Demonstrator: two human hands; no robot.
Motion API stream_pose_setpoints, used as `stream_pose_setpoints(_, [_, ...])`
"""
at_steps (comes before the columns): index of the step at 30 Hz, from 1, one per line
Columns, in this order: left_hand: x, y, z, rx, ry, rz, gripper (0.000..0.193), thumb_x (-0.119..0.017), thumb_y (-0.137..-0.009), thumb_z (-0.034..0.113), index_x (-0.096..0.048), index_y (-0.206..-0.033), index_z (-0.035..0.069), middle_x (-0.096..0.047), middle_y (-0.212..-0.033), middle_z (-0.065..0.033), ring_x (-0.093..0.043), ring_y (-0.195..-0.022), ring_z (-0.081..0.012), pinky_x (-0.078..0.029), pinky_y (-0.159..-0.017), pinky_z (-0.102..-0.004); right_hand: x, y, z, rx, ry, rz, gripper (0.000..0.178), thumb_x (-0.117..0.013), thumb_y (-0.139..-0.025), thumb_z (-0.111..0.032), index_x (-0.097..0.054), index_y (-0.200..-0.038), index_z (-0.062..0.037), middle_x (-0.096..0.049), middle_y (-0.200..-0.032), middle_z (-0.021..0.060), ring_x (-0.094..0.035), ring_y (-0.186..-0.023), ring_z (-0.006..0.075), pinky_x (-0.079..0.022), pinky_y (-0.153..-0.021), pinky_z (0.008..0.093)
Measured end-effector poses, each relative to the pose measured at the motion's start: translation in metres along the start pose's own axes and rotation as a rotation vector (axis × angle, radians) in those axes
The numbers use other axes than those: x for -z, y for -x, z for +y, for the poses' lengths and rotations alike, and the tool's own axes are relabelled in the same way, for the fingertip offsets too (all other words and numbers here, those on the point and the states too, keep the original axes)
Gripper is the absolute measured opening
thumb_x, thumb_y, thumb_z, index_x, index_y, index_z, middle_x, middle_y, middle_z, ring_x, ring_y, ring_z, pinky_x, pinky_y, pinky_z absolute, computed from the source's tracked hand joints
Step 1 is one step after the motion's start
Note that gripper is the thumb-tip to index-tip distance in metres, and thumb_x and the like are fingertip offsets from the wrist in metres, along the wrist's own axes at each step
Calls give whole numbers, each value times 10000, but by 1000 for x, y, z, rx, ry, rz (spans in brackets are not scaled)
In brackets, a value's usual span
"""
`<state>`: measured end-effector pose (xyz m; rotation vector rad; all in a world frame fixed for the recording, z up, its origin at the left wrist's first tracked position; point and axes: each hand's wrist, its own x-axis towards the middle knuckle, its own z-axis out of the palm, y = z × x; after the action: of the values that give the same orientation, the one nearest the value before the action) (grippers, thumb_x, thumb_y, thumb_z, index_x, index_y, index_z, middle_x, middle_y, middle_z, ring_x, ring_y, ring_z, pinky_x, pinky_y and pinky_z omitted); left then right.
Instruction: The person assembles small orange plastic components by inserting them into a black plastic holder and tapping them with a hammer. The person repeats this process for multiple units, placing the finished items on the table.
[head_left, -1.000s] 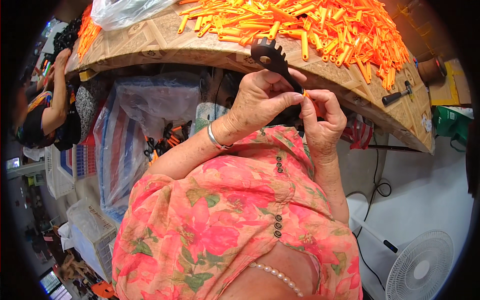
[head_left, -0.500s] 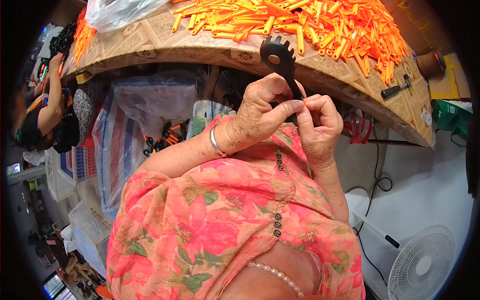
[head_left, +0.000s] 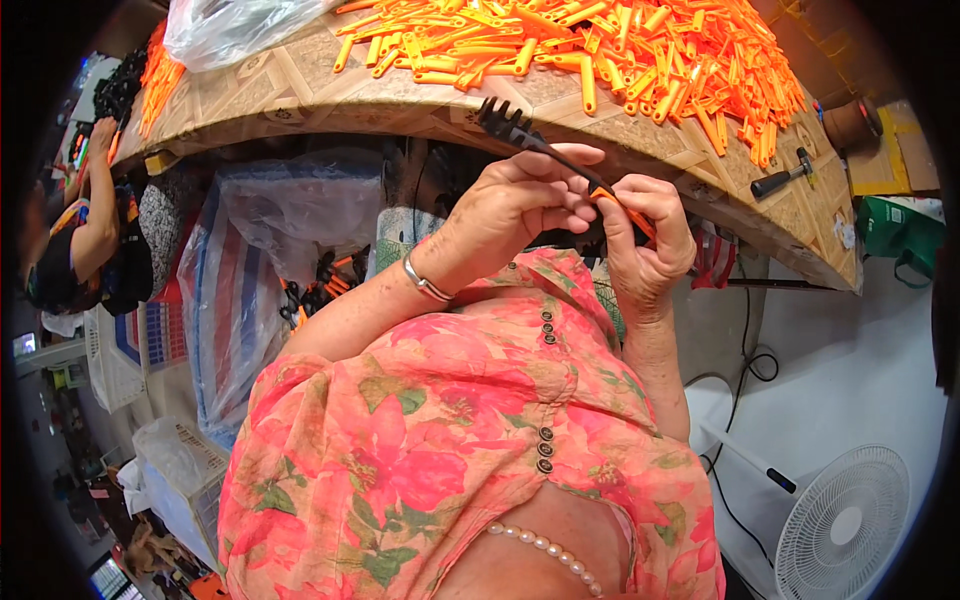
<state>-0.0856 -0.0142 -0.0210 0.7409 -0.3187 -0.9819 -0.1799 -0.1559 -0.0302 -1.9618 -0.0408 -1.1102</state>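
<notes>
A black pasta server (head_left: pixel 535 143) with an orange part on its handle slants across in front of me, its toothed head up and to the left. My right hand (head_left: pixel 652 245) is closed around the handle end, thumb and fingers pinching it by the orange part. My left hand (head_left: pixel 515 200) is beside the black shaft, index finger stretched out and the other fingers loosely bent and apart. Whether those fingers touch the shaft is hard to make out. Beyond the hands, a large heap of orange plastic handles (head_left: pixel 640 65) covers the far side of the table (head_left: pixel 420 115).
A hammer (head_left: pixel 783 176) lies near the table's right end. A clear plastic bag (head_left: pixel 235 35) sits at the far left. Below the table, a striped woven bag (head_left: pixel 215 290) holds black and orange utensils. A fan (head_left: pixel 848 525) and black cable are at right; another person (head_left: pixel 95 235) sits left.
The pasta server has tipped leftward from nearly upright, and more of its orange part shows. My left hand's fingers have loosened and spread, while my right hand keeps its grip on the handle end.
</notes>
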Motion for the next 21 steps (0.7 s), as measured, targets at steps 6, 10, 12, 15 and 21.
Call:
stream_pose_setpoints(6, [23,-3,0,301,188,-208,672,-404,-988,520,-446,-1336,-53,-649,-1039,-100,-628,-712,-122,-513,-589,-195,13,-12,-3,191,21,-174,224,-762,-711,13,-618,-850,-89,-678,-869,56,-612,-763,210,-474,-685,320])
stream_pose_setpoints(10, [37,-6,-2,386,301,-296,575,-515,-962,443,-500,-1304,-18,-644,-1103,-142,-678,-852,-201,-576,-599,-226,22,-18,-1,211,83,-245,236,-766,-667,8,-628,-824,-101,-694,-861,15,-596,-769,209,-453,-741,342])
stream_pose_setpoints(12, [34,-4,-1,394,300,-296,559,-576,-946,378,-482,-1322,-26,-626,-1152,-153,-683,-901,-235,-589,-591,-218,27,-20,0,177,102,-279,237,-759,-669,18,-629,-826,-102,-695,-863,11,-592,-777,209,-453,-738,341])
stream_pose_setpoints(15, [29,-1,-3,344,202,-243,581,-632,-916,197,-392,-1393,-33,-574,-1255,-161,-660,-1015,-277,-588,-773,-278,31,-21,2,154,131,-263,241,-744,-671,40,-631,-830,-101,-694,-868,11,-587,-798,211,-460,-749,342])
stream_pose_setpoints(21, [9,0,-1,123,111,-246,493,-559,-966,166,-399,-1388,-32,-534,-1306,-155,-610,-1104,-240,-525,-932,-309,22,-16,8,182,203,-148,263,-732,-662,68,-631,-843,-94,-685,-873,27,-595,-832,230,-475,-761,351])
